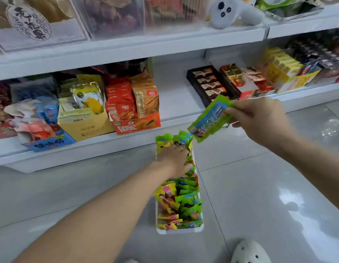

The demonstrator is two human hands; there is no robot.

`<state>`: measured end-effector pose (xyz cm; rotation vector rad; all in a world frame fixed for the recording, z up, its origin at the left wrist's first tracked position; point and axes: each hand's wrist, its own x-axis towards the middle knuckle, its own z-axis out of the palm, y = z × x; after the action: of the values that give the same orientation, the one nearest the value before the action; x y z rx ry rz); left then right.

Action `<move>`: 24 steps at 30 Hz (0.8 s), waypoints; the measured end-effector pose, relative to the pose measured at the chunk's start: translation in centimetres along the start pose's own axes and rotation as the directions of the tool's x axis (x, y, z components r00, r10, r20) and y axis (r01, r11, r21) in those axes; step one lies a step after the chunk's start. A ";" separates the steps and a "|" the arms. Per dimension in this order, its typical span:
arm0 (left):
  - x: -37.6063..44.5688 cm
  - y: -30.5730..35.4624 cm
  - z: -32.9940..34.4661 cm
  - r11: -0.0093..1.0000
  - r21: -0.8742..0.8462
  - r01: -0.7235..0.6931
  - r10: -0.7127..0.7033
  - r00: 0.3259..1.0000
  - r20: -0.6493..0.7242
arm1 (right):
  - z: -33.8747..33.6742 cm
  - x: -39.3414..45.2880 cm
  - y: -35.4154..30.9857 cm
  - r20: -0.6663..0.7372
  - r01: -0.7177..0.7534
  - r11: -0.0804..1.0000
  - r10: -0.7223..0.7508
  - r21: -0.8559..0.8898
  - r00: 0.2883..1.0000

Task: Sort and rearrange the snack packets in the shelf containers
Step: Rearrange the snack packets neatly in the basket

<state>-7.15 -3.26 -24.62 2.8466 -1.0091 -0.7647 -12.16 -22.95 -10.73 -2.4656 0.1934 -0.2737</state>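
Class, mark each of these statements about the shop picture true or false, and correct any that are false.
1. The right hand pinches a green packet in the air. True.
2. The white container of packets stands on the shelf. False: it stands on the grey floor in front of the shelf.
3. The left hand is down among the packets in the container. True.
4. The container holds only green packets. False: yellow packets lie along its left side, green ones on the right.
5. The orange display box lies on the floor. False: it stands on the lower shelf.
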 end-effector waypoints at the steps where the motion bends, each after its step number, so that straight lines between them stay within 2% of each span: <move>1: 0.0 -0.3 0.5 1.000 0.020 -0.005 0.005 1.000 0.013 | 0.5 0.0 0.1 -0.006 0.012 1.000 -0.012 0.006 1.000; 4: -0.9 -1.7 1.6 1.000 0.028 -0.009 0.009 1.000 -0.012 | 1.6 -0.2 0.3 -0.007 0.053 0.999 -0.053 0.002 0.999; 8: -2.8 -3.5 1.6 0.997 0.043 -0.068 0.068 0.998 -0.015 | 3.0 -0.2 -0.1 0.019 0.023 0.992 -0.026 0.123 0.999; 10: -3.1 -4.1 1.3 0.996 0.061 -0.066 0.066 0.998 0.000 | 4.2 -0.2 -0.3 0.057 0.013 0.992 -0.020 0.127 0.998; 14: -3.3 -4.7 0.9 1.000 0.014 -0.026 0.026 1.000 0.000 | 6.7 -0.3 0.5 0.160 0.057 0.998 -0.052 -0.024 0.986; 20: -3.6 -4.6 0.9 0.999 -0.030 -0.028 0.028 1.000 -0.014 | 9.8 0.0 1.4 0.298 0.067 0.992 -0.031 -0.111 0.954; 24: -3.6 -4.8 0.9 0.999 0.018 -0.045 0.045 0.999 0.011 | 11.9 1.2 1.8 0.403 0.094 0.927 0.065 -0.363 0.913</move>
<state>-7.19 2.80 -24.65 2.8272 -1.0836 -0.7714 -8.26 -17.55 -20.87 -2.8365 0.0470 0.3099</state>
